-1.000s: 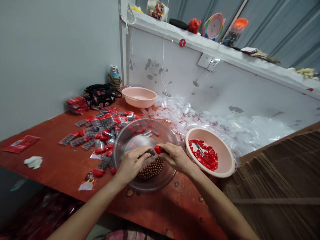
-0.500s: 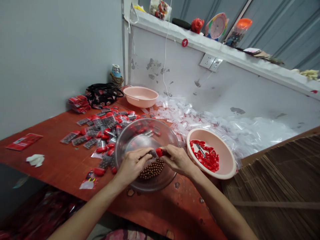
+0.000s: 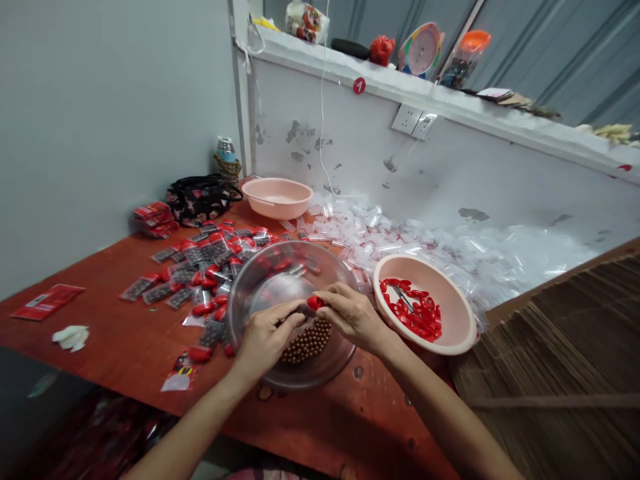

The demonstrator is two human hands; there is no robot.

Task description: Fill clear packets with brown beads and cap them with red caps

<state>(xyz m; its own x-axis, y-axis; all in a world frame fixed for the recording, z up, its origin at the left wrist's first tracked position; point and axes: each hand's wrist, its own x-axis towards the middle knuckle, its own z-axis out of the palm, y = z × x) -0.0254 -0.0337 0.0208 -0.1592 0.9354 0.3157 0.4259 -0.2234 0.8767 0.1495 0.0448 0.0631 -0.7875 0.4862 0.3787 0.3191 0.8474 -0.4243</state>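
My right hand (image 3: 350, 317) pinches a small red plastic cap (image 3: 315, 303) above a clear round bowl (image 3: 245, 280). Close beside it, my left hand (image 3: 270, 337) is closed on a small clear packet, mostly hidden by the fingers; a dark bit of it shows at the fingertips. Both hands meet over the bowl. Copper-coloured balls (image 3: 307, 340) lie in the near part of the bowl. To the right, a pink basin (image 3: 457, 313) holds loose red caps (image 3: 420, 317) and a small dark and silver tool, perhaps a cutter (image 3: 403, 298).
Filled red-capped packets (image 3: 200, 257) are heaped left of the bowl. Clear empty sleeves (image 3: 450, 247) pile along the wall. Behind stand another pink basin (image 3: 277, 200) and a black floral bag (image 3: 203, 200). Stacked brown cardboard (image 3: 560, 360) borders the right.
The red cap has turned in my right fingers and now shows its opening, close to the left fingertips. The view has shifted slightly.
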